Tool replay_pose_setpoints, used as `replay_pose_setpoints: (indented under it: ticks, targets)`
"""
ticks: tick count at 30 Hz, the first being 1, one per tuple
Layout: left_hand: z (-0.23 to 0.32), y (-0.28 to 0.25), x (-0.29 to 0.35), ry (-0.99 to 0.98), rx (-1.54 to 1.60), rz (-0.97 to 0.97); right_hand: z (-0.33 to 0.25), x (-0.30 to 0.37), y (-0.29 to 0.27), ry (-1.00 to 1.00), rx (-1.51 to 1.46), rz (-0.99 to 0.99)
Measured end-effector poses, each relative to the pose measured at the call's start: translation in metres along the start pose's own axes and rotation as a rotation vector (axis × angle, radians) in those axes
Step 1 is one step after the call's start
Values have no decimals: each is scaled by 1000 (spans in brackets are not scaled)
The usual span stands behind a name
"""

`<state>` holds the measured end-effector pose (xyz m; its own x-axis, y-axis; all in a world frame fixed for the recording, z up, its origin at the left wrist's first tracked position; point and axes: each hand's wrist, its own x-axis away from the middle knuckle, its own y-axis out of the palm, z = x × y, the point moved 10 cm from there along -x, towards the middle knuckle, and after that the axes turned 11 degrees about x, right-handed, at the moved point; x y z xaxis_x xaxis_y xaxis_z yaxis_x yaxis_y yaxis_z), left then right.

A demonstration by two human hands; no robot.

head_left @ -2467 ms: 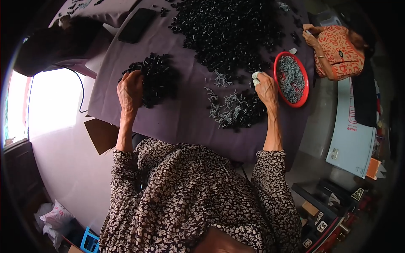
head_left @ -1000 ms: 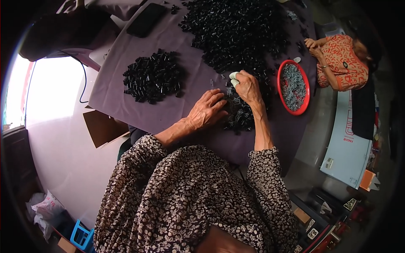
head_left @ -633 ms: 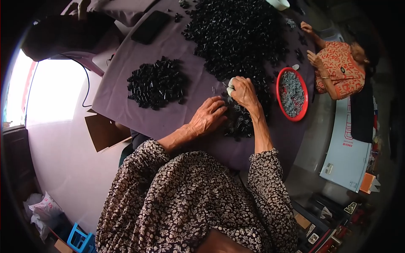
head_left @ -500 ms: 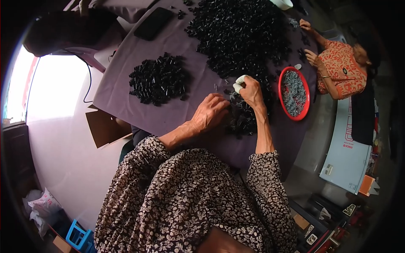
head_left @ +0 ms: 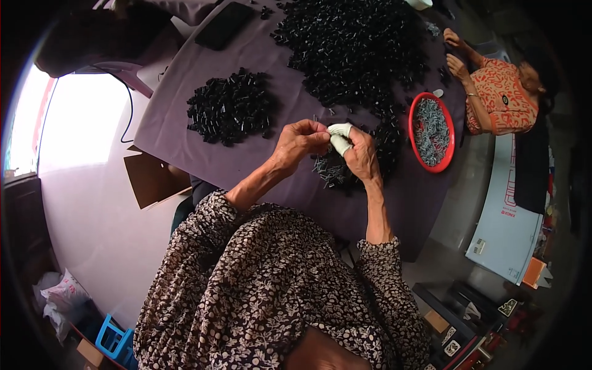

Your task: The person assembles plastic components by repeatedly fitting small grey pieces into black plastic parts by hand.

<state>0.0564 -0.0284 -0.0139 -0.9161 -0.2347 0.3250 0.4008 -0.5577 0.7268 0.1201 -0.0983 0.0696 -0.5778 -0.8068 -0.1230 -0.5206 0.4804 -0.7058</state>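
My left hand [head_left: 298, 143] and my right hand [head_left: 359, 151] meet fingertip to fingertip over the near part of the table. Both are pinched closed; whatever lies between the fingertips is too small to make out. White coverings wrap the thumb and forefinger of my right hand. Just below them lies a small heap of grey screw-like pieces [head_left: 333, 174], with black pieces around it. A big pile of small black parts [head_left: 351, 49] spreads beyond my hands, and a smaller black pile [head_left: 228, 108] sits to the left.
A red oval basin [head_left: 449, 148] of grey pieces stands right of my hands. Across the table's right side, a person in an orange patterned top [head_left: 502, 92] handles small parts. A dark flat object [head_left: 224, 26] lies far left on the purple cloth [head_left: 176, 111]. An open cardboard box [head_left: 151, 179] is below the left edge.
My left hand has lifted off the table and moved up and right to meet my right hand. My right hand has come slightly nearer, its covered fingers now against the left fingertips.
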Motion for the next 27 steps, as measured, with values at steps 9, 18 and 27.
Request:
replay_pose_setpoints:
  ticks: [9, 18, 27]
  targets:
    - [-5, -12, 7, -141, 88, -5, 8, -13, -9, 75, 21, 32]
    - [4, -21, -1, -97, 155, 29, 42, -53, 17, -121, 646, 0]
    - [12, -15, -6, -51, 188, 0, 33, -39, -10, 64, 326, -6]
